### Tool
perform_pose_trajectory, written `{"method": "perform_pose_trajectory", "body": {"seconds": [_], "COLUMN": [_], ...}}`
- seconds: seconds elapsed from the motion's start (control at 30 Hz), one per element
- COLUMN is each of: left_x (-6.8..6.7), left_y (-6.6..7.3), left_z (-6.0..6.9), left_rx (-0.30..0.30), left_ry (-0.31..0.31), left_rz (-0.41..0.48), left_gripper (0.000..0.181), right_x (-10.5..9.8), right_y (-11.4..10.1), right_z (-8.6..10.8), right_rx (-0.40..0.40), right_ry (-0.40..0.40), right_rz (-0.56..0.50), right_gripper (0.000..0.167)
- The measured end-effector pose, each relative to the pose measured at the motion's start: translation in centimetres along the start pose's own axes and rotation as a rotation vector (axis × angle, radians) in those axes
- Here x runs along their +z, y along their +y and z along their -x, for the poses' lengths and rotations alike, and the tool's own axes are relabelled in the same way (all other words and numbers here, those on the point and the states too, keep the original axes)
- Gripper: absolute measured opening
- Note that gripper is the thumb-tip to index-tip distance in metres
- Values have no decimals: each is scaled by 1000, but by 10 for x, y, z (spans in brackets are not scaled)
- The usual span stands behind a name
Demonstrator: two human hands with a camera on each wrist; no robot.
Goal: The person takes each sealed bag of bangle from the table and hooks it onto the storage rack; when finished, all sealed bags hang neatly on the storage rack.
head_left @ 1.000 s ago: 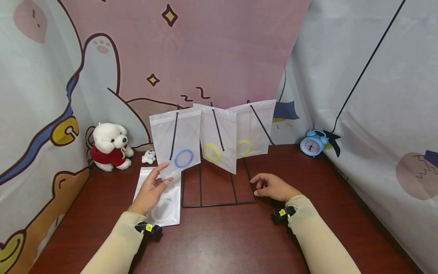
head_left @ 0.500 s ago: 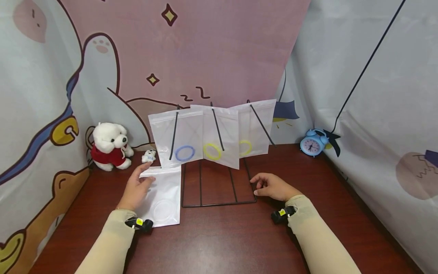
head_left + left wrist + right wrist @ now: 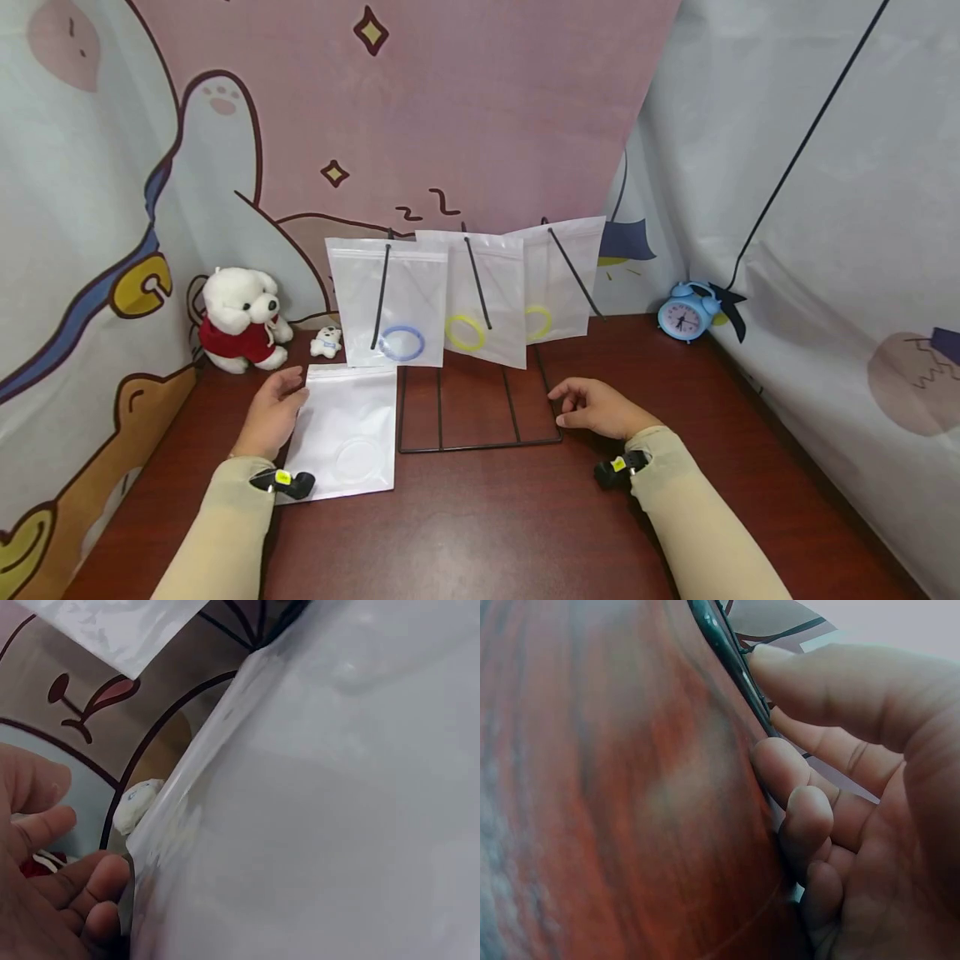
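My left hand [image 3: 272, 412], fingers loosely bent, is beside the left edge of a white zip bag [image 3: 333, 425] that lies on the table with a pale ring showing through. In the left wrist view the fingers [image 3: 105, 881] come close to the bag's edge; whether they touch is unclear. My right hand [image 3: 600, 408] holds the right side of the black wire rack's base [image 3: 480, 447], thumb and curled fingers at the wire. On the rack's prongs hang a bag with a blue ring [image 3: 360, 292] and two bags with yellow rings [image 3: 498, 283] [image 3: 577, 275].
A white plush dog [image 3: 238, 333] in red and a small dog figure [image 3: 326, 342] stand at the back left. A blue alarm clock [image 3: 684, 315] is at the back right. Printed cloth [image 3: 480, 108] encloses the brown table [image 3: 487, 533].
My left hand has moved left and down, away from the hanging blue-ring bag to the edge of the lying bag. The blue-ring bag has swung straighter. My right hand stays at the rack.
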State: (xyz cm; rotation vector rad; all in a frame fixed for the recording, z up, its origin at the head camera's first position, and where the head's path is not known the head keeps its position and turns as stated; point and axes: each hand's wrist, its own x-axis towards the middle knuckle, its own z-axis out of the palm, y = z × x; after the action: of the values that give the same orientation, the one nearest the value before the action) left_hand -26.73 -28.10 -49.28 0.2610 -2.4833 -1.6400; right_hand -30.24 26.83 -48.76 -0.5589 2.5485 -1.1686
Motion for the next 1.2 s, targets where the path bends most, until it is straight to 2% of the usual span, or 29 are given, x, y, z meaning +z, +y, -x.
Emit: {"method": "perform_pose_trajectory", "body": {"seconds": [0.2,0.43,0.77,1.2], "left_x": [3,0,0,-6], "left_y": [2,3,8,8], "left_z": [-1,-3,-5,-9], "left_rx": [-20,-64,-100,-138], "left_ry": [-45,-115,-152,-212], "left_rz": [-82,-74,-98,-65], "left_gripper": [59,70,75,75], "right_x": [1,2,1,2], "right_y": [-1,0,2,0], "right_z": [0,1,-1,0], "right_rx": [-2,-9,-10,-15], "right_ry": [5,6,7,15], "right_rz": [4,0,2,2], "right_gripper": [37,36,36,35]}}
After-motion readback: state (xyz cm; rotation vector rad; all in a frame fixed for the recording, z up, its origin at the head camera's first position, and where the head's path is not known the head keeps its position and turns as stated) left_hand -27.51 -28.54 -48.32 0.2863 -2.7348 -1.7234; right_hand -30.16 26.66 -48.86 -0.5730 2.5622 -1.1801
